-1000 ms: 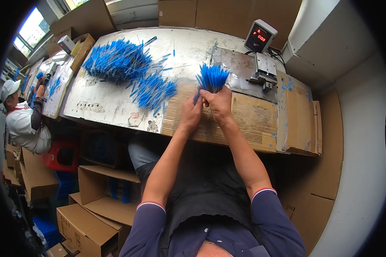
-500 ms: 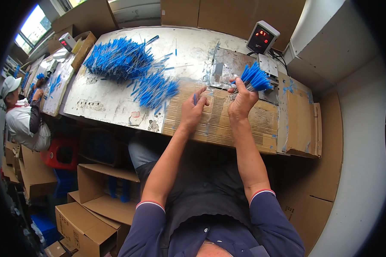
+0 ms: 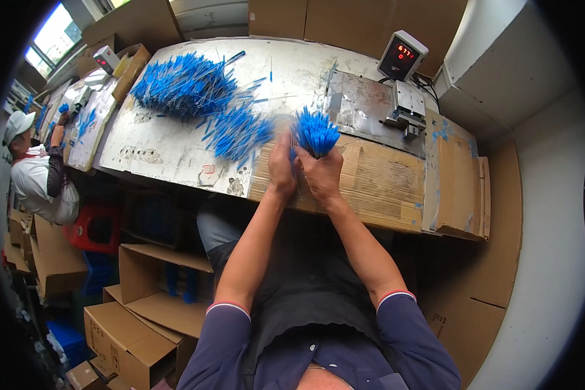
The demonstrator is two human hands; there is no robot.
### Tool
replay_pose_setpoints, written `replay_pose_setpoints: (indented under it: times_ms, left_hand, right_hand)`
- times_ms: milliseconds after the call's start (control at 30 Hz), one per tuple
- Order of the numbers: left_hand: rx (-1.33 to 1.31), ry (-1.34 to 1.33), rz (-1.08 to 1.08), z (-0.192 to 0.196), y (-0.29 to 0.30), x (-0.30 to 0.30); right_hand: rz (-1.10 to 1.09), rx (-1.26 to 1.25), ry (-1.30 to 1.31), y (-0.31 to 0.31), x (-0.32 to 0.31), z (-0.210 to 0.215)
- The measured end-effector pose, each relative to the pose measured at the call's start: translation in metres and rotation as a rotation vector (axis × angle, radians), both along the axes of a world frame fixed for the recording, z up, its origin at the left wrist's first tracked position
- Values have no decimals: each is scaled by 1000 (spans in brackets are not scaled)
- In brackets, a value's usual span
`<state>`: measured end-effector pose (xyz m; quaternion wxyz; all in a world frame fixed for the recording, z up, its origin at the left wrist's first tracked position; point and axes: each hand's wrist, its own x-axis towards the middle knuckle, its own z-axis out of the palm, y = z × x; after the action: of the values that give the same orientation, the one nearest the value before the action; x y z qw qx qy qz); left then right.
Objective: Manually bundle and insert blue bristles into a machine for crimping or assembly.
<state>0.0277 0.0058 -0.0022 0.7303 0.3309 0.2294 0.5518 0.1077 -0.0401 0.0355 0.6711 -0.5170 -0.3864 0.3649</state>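
In my right hand (image 3: 322, 170) is an upright bundle of thin wire-like pieces with blue ends (image 3: 316, 130), its fingers wrapped round the lower part. Close beside it, on the left, is my left hand (image 3: 281, 166). Its fingertips are smeared by motion, so whether it holds a piece cannot be told. Both hands are over the cardboard mat (image 3: 380, 179) at the table's front edge. Left of them a loose spread of the same pieces (image 3: 237, 133) lies on the white table, and a larger heap (image 3: 183, 84) rises behind it.
A metal plate with a small clamp-like device (image 3: 407, 110) sits right of my hands. Behind it stands a box with a red lit display (image 3: 402, 57). Cardboard boxes (image 3: 136, 338) are at lower left. A co-worker in a white cap (image 3: 42, 175) sits at the far left bench.
My right hand has carried the bundle left, away from the metal device, to beside my left hand. The display's lit digits have changed.
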Motion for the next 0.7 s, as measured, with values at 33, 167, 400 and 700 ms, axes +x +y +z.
replay_pose_setpoints:
  times_ms: [33,167,400,700]
  left_hand:
    - [71,53,57,-1,1,1]
    - [135,32,37,2,0,0]
    - [105,41,46,-10,3,2]
    - [102,132,-45,-12,1,0]
  right_hand:
    - [0,1,-1,2,-1,-3]
    - [-8,62,-186,5,1,-3]
    - [26,-39,-234,10,2,3]
    - [125,-41,6,19,19,-10]
